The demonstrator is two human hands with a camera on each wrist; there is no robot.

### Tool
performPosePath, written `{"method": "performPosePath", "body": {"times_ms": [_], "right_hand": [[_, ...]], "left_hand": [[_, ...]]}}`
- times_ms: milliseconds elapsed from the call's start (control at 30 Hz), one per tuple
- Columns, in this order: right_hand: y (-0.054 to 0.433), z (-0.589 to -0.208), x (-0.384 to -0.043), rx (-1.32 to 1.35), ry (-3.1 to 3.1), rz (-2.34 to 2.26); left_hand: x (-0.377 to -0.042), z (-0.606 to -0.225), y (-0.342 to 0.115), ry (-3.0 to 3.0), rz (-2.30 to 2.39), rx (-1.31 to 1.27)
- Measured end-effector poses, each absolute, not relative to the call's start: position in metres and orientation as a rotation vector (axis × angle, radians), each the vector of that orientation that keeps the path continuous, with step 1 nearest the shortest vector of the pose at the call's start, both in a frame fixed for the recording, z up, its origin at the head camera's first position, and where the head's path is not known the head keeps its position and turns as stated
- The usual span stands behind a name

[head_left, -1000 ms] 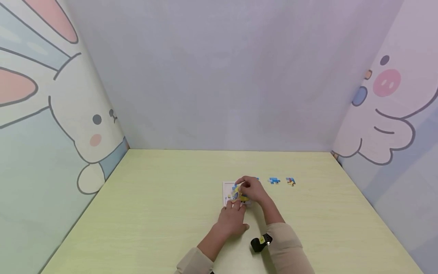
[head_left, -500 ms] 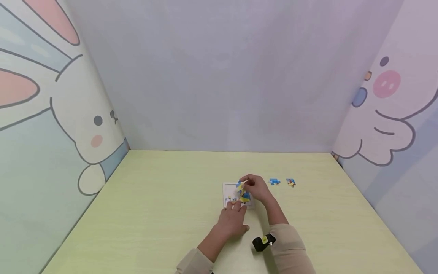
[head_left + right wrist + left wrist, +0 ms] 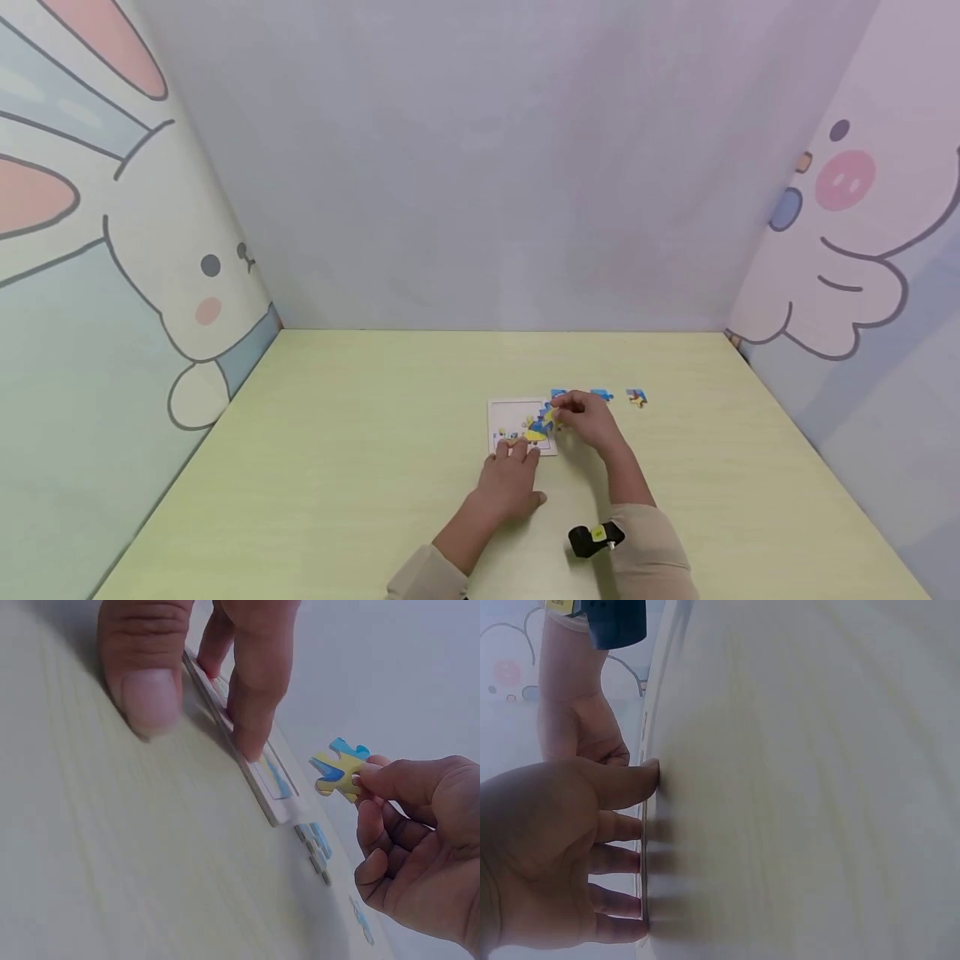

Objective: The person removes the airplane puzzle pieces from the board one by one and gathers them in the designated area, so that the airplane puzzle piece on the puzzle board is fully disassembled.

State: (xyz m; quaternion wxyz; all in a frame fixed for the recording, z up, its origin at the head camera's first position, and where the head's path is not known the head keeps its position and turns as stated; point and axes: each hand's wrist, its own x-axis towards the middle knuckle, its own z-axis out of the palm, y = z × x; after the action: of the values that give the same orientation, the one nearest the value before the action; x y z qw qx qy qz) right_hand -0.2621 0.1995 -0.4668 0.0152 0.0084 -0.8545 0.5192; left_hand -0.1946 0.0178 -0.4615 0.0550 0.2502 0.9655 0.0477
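Note:
A white-framed jigsaw board (image 3: 513, 413) lies on the table, with a few blue and yellow pieces along its bottom and right side. My left hand (image 3: 508, 485) rests on its near edge, fingers extended on the frame and thumb out to the side. Thumb and fingers of my right hand (image 3: 594, 422) pinch a yellow and blue jigsaw piece (image 3: 342, 772) at the board's right edge. In the right wrist view this piece is held up above the board, with part of it hidden behind the thumb. The left wrist view shows the left fingertips along the board's edge.
Loose jigsaw pieces lie in a row beyond the right hand: a blue one (image 3: 558, 393), another blue one (image 3: 602, 394), and a multicoloured one (image 3: 637, 397). A black wrist camera (image 3: 592, 540) sits on the right sleeve. Cartoon-printed walls enclose the table (image 3: 337, 467).
My right hand has moved right from over the board to its right edge, carrying the jigsaw piece. More of the board and a blue loose piece now show. The left hand stays in place.

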Motion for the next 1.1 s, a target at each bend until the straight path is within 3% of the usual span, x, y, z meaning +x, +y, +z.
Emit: {"method": "performPosePath", "body": {"times_ms": [1100], "right_hand": [[0.289, -0.469, -0.252, -0.228, -2.711, 1.613]], "left_hand": [[-0.193, -0.462, 0.018, 2.931, 0.165, 0.732]]}}
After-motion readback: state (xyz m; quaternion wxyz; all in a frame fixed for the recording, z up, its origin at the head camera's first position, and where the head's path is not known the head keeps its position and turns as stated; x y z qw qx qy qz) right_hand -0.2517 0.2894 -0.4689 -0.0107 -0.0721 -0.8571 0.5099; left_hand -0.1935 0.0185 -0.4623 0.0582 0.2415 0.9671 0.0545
